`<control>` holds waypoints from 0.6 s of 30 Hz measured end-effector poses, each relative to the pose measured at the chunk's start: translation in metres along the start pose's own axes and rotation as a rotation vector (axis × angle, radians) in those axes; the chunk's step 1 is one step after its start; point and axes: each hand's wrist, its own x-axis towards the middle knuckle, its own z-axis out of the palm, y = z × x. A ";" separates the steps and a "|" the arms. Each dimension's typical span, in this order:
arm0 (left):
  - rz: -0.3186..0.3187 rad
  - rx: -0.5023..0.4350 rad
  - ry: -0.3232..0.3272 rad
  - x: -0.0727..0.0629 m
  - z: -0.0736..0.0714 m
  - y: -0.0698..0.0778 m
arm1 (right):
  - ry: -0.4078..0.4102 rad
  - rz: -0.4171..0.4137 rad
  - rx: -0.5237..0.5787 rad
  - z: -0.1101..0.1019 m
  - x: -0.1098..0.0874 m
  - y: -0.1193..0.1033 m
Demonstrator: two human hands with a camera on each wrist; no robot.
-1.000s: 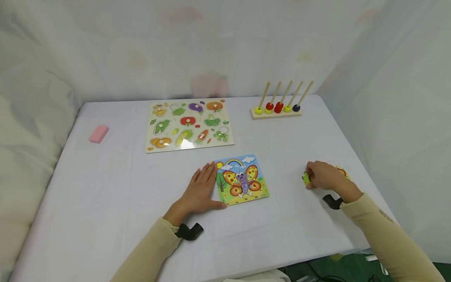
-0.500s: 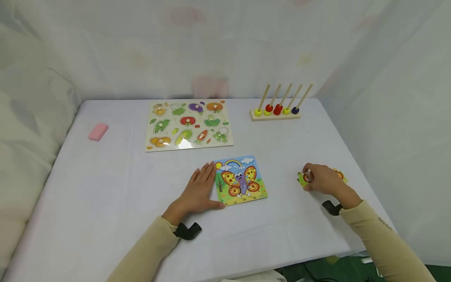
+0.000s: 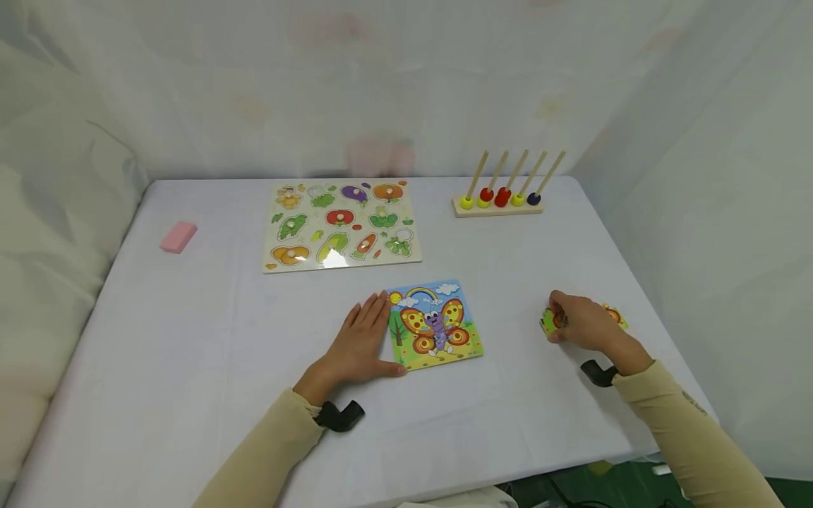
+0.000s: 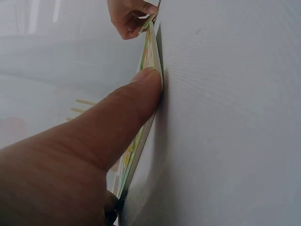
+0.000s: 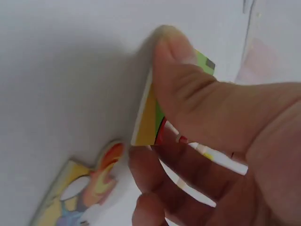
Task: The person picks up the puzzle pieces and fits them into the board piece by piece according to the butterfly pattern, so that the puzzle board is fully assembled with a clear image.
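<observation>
Only slight change was noted against the earlier head views. The piece at the right of the frame had been shown more fully half a second before; it was now found a little further right, together with the right hand. It was pinched between the right thumb and fingers. In the right wrist view it was seen tilted, and contact with the surface could not be confirmed. The board at centre was unmoved. Its left edge was bordered by the straight fingers of the left hand, by which nothing was grasped; its lower left corner was touched by the thumb. The shift was judged a small adjustment of the grasp, with the piece well apart from the board.

A second piece was partly screened by the right hand. Further off, a vegetable board was recorded at upper centre, an abacus at upper right and a pink block at upper left. None was located between piece and board.
</observation>
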 end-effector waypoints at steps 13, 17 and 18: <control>-0.015 -0.004 -0.023 0.000 -0.002 0.002 | -0.036 -0.163 0.264 -0.007 0.011 -0.047; -0.014 -0.009 -0.016 -0.001 -0.002 0.002 | -0.049 -0.271 0.365 -0.005 0.019 -0.069; -0.015 -0.006 -0.016 -0.001 -0.002 0.002 | -0.049 -0.297 0.374 -0.005 0.021 -0.076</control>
